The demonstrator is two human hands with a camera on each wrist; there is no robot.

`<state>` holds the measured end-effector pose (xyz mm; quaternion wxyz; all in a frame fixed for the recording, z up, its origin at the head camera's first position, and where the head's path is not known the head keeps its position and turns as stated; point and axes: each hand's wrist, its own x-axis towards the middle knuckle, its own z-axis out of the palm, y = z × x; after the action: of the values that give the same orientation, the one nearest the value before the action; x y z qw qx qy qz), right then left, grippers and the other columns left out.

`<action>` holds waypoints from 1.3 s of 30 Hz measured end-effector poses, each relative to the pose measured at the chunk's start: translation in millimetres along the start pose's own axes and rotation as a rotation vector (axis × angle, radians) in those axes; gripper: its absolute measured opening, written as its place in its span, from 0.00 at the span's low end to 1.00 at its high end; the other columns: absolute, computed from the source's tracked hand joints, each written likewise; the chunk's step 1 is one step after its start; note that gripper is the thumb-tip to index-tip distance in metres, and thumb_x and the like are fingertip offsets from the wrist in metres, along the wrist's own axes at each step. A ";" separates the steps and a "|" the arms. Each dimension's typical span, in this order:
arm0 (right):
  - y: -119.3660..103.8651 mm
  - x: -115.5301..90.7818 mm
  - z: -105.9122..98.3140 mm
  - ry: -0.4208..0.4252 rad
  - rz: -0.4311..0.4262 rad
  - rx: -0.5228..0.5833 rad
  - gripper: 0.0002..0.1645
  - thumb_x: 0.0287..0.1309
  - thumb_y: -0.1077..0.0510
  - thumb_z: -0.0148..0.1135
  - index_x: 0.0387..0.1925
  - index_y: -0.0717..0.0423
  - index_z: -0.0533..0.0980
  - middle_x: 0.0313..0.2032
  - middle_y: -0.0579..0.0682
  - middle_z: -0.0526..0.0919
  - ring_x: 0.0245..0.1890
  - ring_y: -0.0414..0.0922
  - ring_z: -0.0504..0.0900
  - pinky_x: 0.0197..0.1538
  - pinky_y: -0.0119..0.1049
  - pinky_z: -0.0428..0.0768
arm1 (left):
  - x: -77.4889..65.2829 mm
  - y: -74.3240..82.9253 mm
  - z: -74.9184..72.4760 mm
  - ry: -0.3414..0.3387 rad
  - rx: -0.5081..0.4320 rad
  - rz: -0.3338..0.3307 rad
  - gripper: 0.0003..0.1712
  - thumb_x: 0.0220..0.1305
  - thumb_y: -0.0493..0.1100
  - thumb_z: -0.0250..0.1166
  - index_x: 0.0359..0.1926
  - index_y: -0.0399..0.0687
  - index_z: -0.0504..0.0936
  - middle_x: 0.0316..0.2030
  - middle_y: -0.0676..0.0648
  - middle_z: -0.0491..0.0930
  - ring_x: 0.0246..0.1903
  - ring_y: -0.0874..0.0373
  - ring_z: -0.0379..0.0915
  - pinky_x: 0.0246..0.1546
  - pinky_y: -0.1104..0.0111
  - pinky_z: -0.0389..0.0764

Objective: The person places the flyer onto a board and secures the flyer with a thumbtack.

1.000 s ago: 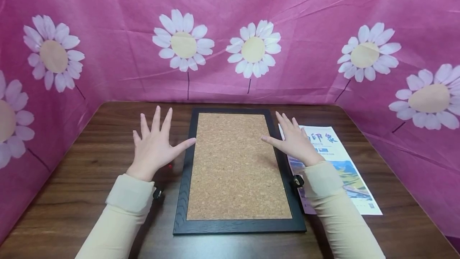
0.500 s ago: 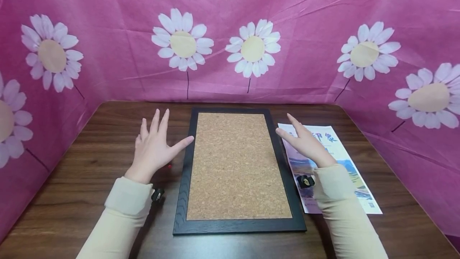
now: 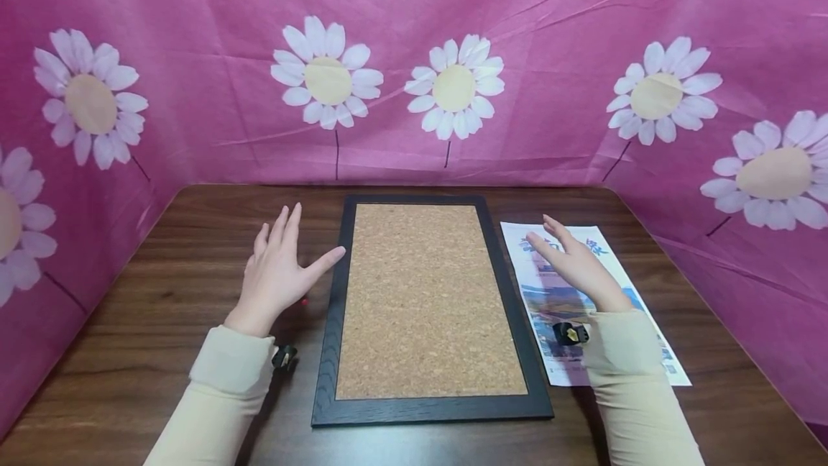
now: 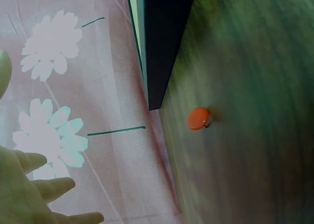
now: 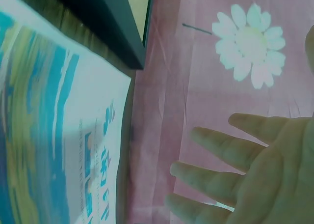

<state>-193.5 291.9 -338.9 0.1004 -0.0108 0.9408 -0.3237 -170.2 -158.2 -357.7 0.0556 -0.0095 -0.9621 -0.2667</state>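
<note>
A cork board (image 3: 430,300) in a black frame lies flat on the table. My left hand (image 3: 274,279) hovers beside its left edge, fingers spread and thumb towards the frame, holding nothing. Below that hand sits a small red thumbtack (image 3: 305,301), which looks orange-red in the left wrist view (image 4: 198,118). On the board's right lies a printed poster sheet (image 3: 540,308) with a landscape picture and blue writing. My right hand (image 3: 578,268) hovers above this sheet and covers part of it. In the right wrist view its fingers (image 5: 221,145) extend loosely with nothing in them.
The brown wooden table (image 3: 162,329) reaches back to a pink cloth (image 3: 414,157) printed with white daisies. This cloth encloses the back and both sides. Dark wrist cameras sit at both cuffs.
My right hand has moved right, from over the board's right edge to above the poster sheet. My left hand has shifted slightly down and left, its fingers drawing closer together.
</note>
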 end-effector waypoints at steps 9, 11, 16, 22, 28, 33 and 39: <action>19.7 -7.8 -8.9 0.033 0.036 0.056 0.54 0.69 0.28 0.40 0.79 0.54 0.37 0.76 0.69 0.46 0.74 0.71 0.46 0.66 0.74 0.53 | 1.3 -1.5 4.0 -0.027 -0.052 -0.017 0.63 0.57 0.82 0.51 0.79 0.59 0.34 0.79 0.43 0.43 0.73 0.30 0.42 0.62 0.29 0.57; 22.9 -10.5 -10.9 0.043 0.056 0.060 0.54 0.69 0.28 0.40 0.79 0.56 0.37 0.75 0.70 0.46 0.73 0.72 0.47 0.66 0.74 0.54 | 1.6 -1.7 5.2 -0.039 -0.076 -0.017 0.63 0.57 0.82 0.52 0.80 0.57 0.34 0.78 0.41 0.45 0.73 0.31 0.43 0.62 0.30 0.58; 29.8 -14.4 -14.5 0.072 0.088 0.066 0.54 0.69 0.29 0.40 0.78 0.60 0.38 0.74 0.72 0.48 0.73 0.73 0.48 0.66 0.74 0.55 | 2.8 -3.0 8.8 -0.089 -0.133 -0.024 0.64 0.57 0.81 0.54 0.80 0.55 0.35 0.77 0.36 0.48 0.74 0.31 0.41 0.67 0.33 0.54; 40.7 -14.2 -18.0 0.091 0.127 0.057 0.57 0.68 0.27 0.41 0.78 0.61 0.37 0.75 0.72 0.47 0.72 0.74 0.48 0.66 0.74 0.54 | 4.0 -3.2 12.9 -0.149 -0.164 -0.038 0.63 0.58 0.79 0.55 0.80 0.51 0.38 0.77 0.35 0.47 0.74 0.30 0.39 0.69 0.34 0.51; 50.9 -13.8 -20.4 0.092 0.180 0.025 0.60 0.65 0.24 0.40 0.78 0.61 0.35 0.75 0.71 0.43 0.72 0.75 0.45 0.65 0.75 0.52 | 4.4 -1.1 16.3 -0.198 -0.216 -0.046 0.62 0.59 0.77 0.56 0.79 0.49 0.40 0.77 0.34 0.46 0.75 0.33 0.42 0.69 0.35 0.53; 60.0 -12.8 -21.2 0.073 0.232 -0.008 0.64 0.63 0.21 0.38 0.77 0.64 0.35 0.73 0.76 0.41 0.71 0.77 0.44 0.65 0.76 0.52 | 3.5 -1.5 18.9 -0.228 -0.261 -0.031 0.57 0.64 0.69 0.59 0.79 0.44 0.43 0.75 0.32 0.51 0.71 0.34 0.55 0.67 0.38 0.60; 71.1 -13.8 -25.3 0.057 0.251 -0.013 0.64 0.64 0.22 0.38 0.76 0.68 0.34 0.73 0.76 0.41 0.71 0.77 0.44 0.64 0.76 0.52 | 5.1 -5.0 22.2 -0.238 -0.308 -0.019 0.51 0.68 0.58 0.62 0.78 0.40 0.47 0.72 0.32 0.58 0.67 0.35 0.63 0.64 0.42 0.67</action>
<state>-181.8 364.6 -360.4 0.1131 0.1155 0.9393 -0.3026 -177.7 -151.1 -378.6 -0.0630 -0.0403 -0.9098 -0.4083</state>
